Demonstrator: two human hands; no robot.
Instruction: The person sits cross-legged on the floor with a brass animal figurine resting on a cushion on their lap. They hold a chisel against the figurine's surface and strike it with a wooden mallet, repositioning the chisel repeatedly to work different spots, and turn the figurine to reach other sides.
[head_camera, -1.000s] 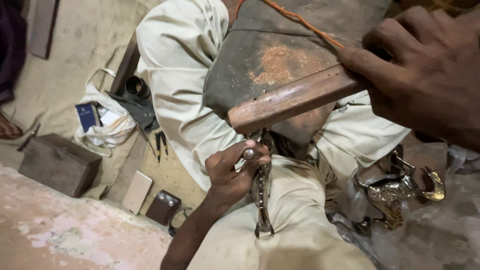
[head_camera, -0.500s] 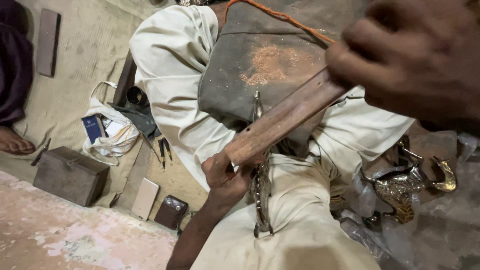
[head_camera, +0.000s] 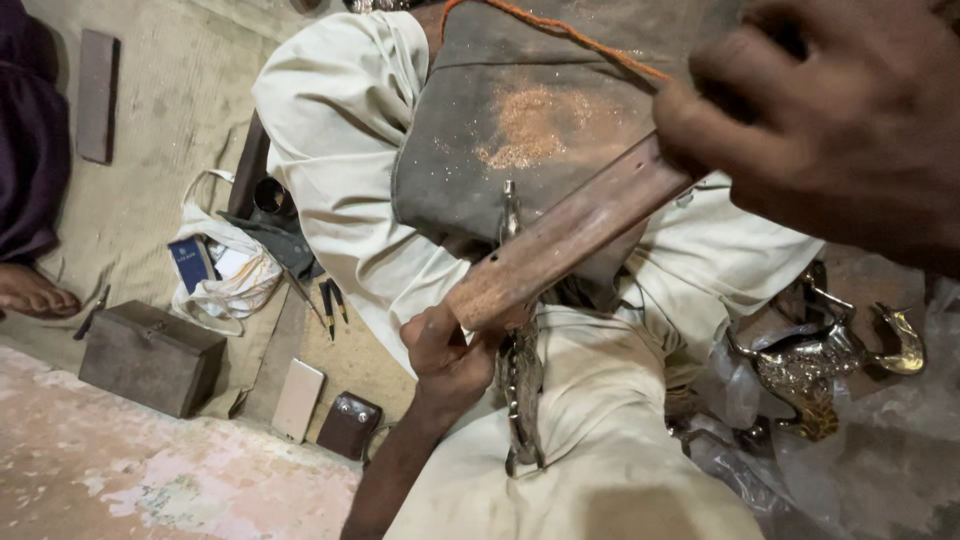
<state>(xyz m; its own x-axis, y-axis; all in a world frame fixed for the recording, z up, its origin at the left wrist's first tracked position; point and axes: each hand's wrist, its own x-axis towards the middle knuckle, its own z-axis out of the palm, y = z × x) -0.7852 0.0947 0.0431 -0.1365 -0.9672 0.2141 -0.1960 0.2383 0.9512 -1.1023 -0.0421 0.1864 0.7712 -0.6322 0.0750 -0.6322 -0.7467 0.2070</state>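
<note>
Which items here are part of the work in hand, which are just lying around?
In use:
- right hand on the long rusty bar
- left hand at the bar's lower end
- ornate metal piece on the lap
- grey lap pad with orange dust

Lying about:
- wooden box
- white bag
- brass castings
- dark pouch

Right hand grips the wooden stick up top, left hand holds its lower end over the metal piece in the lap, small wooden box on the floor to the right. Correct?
Not quite: the head view shows the small wooden box on the floor to the left, not the right. The rest holds: the right hand grips the wooden stick up top, and the left hand holds its lower end over the metal piece in the lap.
</note>
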